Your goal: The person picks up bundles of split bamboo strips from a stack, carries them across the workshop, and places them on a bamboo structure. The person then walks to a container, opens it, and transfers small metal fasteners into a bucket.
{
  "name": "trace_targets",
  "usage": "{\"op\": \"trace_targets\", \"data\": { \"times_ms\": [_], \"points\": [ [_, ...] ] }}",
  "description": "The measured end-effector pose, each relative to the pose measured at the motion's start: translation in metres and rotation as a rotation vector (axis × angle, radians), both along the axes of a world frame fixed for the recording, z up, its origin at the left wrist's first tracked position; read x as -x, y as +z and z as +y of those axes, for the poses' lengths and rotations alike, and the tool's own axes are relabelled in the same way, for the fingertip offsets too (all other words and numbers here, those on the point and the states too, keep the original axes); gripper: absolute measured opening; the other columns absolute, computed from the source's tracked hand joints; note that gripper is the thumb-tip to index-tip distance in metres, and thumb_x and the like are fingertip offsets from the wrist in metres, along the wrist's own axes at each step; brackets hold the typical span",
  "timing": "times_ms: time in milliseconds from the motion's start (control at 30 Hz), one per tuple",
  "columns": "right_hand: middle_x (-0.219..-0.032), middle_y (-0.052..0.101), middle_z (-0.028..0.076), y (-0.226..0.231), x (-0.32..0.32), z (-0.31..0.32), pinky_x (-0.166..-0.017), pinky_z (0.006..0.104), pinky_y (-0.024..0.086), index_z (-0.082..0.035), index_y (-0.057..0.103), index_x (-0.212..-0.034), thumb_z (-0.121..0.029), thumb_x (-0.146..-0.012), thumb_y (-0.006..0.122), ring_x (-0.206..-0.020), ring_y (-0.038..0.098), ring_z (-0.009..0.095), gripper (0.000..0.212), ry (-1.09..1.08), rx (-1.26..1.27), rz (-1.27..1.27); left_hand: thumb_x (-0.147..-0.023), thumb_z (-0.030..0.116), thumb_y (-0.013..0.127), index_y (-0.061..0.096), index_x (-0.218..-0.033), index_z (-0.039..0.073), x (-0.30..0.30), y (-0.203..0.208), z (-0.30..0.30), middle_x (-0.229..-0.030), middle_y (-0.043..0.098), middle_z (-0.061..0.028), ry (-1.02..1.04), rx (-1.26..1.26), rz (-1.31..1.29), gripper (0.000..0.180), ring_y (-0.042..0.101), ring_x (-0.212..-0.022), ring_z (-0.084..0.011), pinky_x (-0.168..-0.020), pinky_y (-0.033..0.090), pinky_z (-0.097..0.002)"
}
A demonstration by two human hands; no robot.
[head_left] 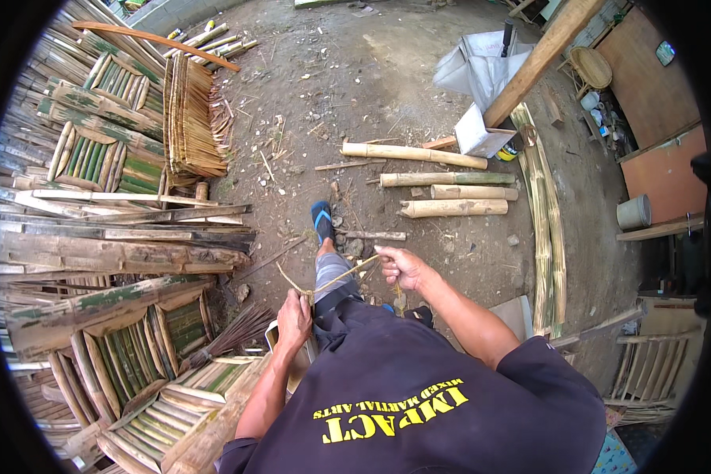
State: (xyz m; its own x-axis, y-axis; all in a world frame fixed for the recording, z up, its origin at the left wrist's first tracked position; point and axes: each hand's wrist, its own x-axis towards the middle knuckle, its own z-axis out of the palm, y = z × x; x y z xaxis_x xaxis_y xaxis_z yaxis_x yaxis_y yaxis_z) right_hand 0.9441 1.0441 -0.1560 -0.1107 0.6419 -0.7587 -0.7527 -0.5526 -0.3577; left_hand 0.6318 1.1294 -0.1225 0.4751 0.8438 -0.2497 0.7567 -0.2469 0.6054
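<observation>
A thin tan rope [341, 278] stretches between my two hands, just above my thigh in grey patterned shorts. My left hand [294, 317] is closed on it near my left hip, and a short loose end sticks up past the fingers. Farther right and forward, my right hand [400, 268] pinches the other part of the rope, with some frayed strands hanging below it. A dark strap [336, 295] lies across my left thigh behind the rope. My left foot wears a black and blue flip-flop [321, 221].
Cut bamboo poles [446, 207] lie on the dirt ground ahead, near a slanting wooden post [541, 63] and a white sack [482, 67]. Long split bamboo [541, 237] runs along the right. Bamboo seats and frames [118, 355] crowd the left, beside a bundle of thin sticks [233, 332].
</observation>
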Motion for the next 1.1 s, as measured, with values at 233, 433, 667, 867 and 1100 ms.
{"op": "trace_targets", "data": {
  "times_ms": [233, 433, 667, 867, 1100],
  "points": [
    [-0.052, 0.026, -0.011, -0.014, -0.191, 0.204, -0.04, 0.0223, 0.023, -0.024, 0.038, -0.066, -0.052, -0.096, 0.063, -0.041, 0.026, 0.005, 0.048, -0.781, 0.207, 0.068, -0.104, 0.024, 0.043, 0.051, -0.105, -0.001, -0.123, -0.003, 0.274, -0.085, 0.062, -0.0261, 0.275, -0.078, -0.211, 0.027, 0.062, -0.082, -0.0437, -0.074, 0.046, -0.0519],
    [-0.081, 0.066, 0.008, 0.046, -0.254, 0.391, -0.056, 0.0326, 0.05, -0.005, 0.054, -0.126, -0.054, -0.095, 0.061, -0.062, 0.061, 0.018, 0.058, 0.47, 0.058, -0.802, -0.103, 0.021, 0.045, 0.049, -0.1, -0.001, -0.273, 0.051, 0.445, -0.086, 0.062, -0.0314, -0.077, -0.1, -0.094, 0.023, 0.061, -0.084, -0.0517, -0.075, 0.046, -0.056],
    [-0.112, 0.067, 0.029, 0.074, -0.28, 0.577, -0.09, 0.049, 0.052, 0.006, 0.064, -0.116, -0.062, -0.079, 0.069, -0.105, 0.066, 0.043, 0.077, 1.038, -0.5, -1.108, -0.102, 0.022, 0.049, 0.05, -0.096, -0.001, -0.456, 0.048, 0.596, -0.081, 0.06, -0.0285, -0.204, 0.059, -0.101, 0.024, 0.059, -0.081, -0.05, -0.071, 0.046, -0.0535],
    [-0.107, 0.071, 0.022, 0.056, -0.451, 0.678, -0.088, 0.0445, 0.054, -0.004, 0.068, -0.116, -0.059, -0.074, 0.071, -0.099, 0.068, 0.04, 0.069, 0.872, -0.451, -1.075, -0.099, 0.018, 0.053, 0.054, -0.096, 0.0, -0.647, 0.037, 0.679, -0.084, 0.062, -0.0262, -0.326, 0.016, -0.122, 0.019, 0.061, -0.083, -0.0472, -0.073, 0.048, -0.0509],
    [-0.108, 0.07, 0.026, 0.081, -0.67, 0.765, -0.089, 0.0457, 0.053, -0.003, 0.07, -0.113, -0.059, -0.081, 0.066, -0.102, 0.068, 0.041, 0.065, 0.787, -0.34, -1.061, -0.096, 0.019, 0.057, 0.06, -0.094, 0.0, -0.888, 0.101, 0.78, -0.086, 0.064, -0.0227, -0.489, 0.139, -0.217, 0.02, 0.062, -0.086, -0.0425, -0.076, 0.048, -0.0474]
  ]
}}
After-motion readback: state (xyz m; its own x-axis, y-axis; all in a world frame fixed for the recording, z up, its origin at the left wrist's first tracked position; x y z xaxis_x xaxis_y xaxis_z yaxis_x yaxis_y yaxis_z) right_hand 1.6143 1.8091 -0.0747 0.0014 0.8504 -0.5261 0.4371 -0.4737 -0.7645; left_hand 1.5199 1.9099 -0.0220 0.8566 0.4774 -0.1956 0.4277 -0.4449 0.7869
